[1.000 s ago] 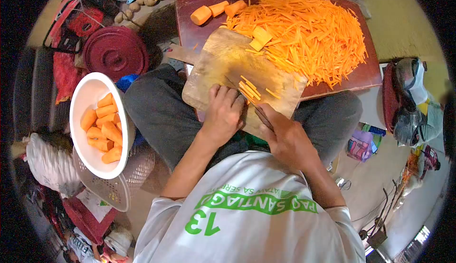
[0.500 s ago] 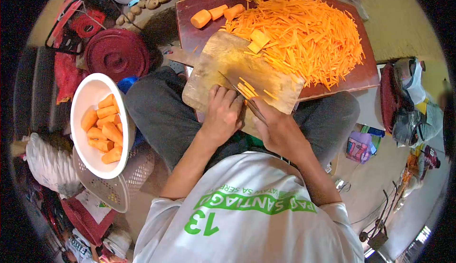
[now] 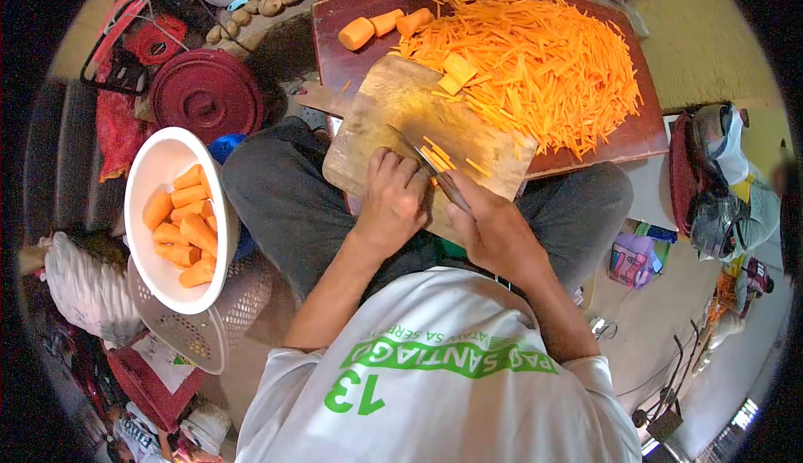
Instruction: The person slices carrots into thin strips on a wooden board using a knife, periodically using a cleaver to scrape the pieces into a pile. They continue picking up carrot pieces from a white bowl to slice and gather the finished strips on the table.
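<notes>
My right hand (image 3: 495,227) is closed round the handle of a kitchen knife (image 3: 448,185), whose blade slants up and left over the wooden cutting board (image 3: 368,141). Curled fingers of my left hand (image 3: 391,199) press down at the board's near edge, right against the blade. Under them is a piece of carrot, almost wholly hidden; only a bit of orange shows beside the blade. A few cut carrot sticks (image 3: 439,154) lie on the board just past the knife. Flat carrot slabs (image 3: 457,70) rest at the board's far edge.
A big heap of carrot strips (image 3: 527,61) covers much of the dark red table (image 3: 335,32), with several carrot chunks (image 3: 356,34) at its left. On my left, a white bowl (image 3: 138,237) of peeled carrots sits on a perforated basket (image 3: 201,337). Behind it is a red lidded bucket (image 3: 205,99).
The knife has tilted slightly, showing more of its blade and handle, and my right hand has shifted a little. My left hand stays nearly in place.
</notes>
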